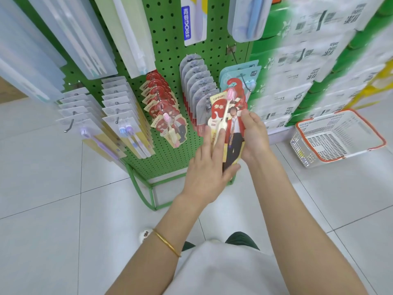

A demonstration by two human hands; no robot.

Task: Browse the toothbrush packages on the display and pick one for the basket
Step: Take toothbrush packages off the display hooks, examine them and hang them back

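My hands [209, 167] share one canban toothbrush package [234, 126]: the right hand [254, 135] pinches its edge, thumb on the front and fingers behind, while my left lies flat with straight fingers over the lower front, steadying the card upright so I can read it, I'd say. I'm holding it off its hook, just in front of the green pegboard display [170, 50], where matching red packages [163, 111] hang. The white, orange-rimmed basket [327, 143] sits on the pale tiled floor [53, 209] to my right, well apart.
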